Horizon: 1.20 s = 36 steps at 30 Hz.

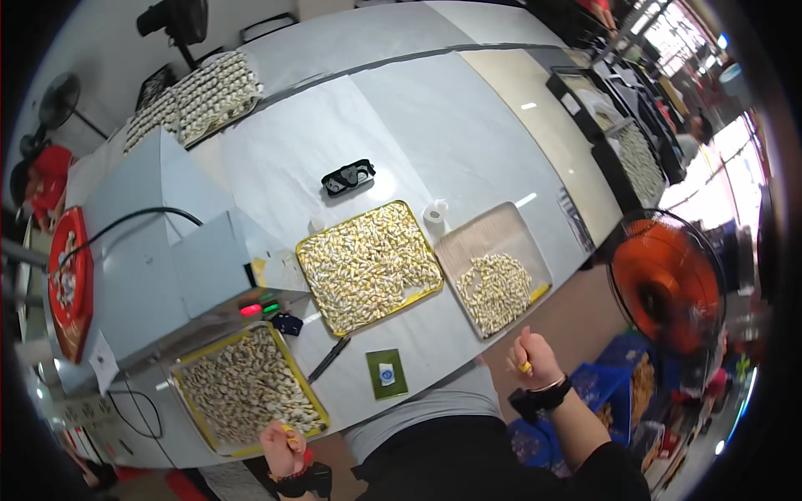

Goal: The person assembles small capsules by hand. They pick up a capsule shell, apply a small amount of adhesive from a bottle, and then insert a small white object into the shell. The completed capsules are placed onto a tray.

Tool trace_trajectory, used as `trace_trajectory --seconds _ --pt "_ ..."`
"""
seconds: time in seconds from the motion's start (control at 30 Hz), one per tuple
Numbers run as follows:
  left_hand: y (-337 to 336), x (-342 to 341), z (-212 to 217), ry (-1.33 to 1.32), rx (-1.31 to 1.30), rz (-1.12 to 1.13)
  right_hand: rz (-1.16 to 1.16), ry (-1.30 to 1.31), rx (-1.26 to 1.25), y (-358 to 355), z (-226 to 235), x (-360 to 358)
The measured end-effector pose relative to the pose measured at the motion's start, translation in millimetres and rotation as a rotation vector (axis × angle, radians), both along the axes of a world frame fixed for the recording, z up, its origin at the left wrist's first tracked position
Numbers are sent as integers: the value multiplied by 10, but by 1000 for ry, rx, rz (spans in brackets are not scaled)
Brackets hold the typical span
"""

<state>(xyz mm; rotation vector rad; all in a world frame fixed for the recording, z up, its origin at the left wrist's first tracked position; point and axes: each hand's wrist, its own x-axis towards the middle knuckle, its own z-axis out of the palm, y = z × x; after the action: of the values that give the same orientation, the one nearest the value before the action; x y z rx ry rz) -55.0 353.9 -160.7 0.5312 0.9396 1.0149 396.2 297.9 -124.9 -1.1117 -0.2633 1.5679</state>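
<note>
My left hand [284, 448] is closed, at the near edge of a yellow-rimmed tray [190, 435] full of small dull, shell-like pieces [246, 384]. Off the table's front edge, my right hand [535, 359] is also closed, with a yellow patch on a finger. Whatever either hand holds is hidden. A second yellow-rimmed tray [437, 280] of small white-and-yellow pieces [368, 263] lies mid-table. Nearest my right hand is a clear tray [480, 238] with a smaller heap of pale pieces [496, 292]. Straps circle both wrists.
A grey box-shaped machine [196, 242] with red and green lights stands left. A black pen-like tool [329, 359], green card [386, 373], white bottle [434, 215] and black pouch [347, 178] lie about. An orange fan [666, 280] and blue crates [614, 392] stand right.
</note>
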Motion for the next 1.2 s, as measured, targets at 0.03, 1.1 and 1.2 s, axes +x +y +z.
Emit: trace_trajectory --seconds 0.03,1.1,1.2 --pt "-53 238 29 -62 -96 160 11 125 34 185 -134 -48" --pt "-1342 1383 -1083 39 431 -31 166 69 344 -876 -1319 -1438" --pt "-1450 1211 -1016 -149 312 9 294 483 670 -942 -1619 -1282"
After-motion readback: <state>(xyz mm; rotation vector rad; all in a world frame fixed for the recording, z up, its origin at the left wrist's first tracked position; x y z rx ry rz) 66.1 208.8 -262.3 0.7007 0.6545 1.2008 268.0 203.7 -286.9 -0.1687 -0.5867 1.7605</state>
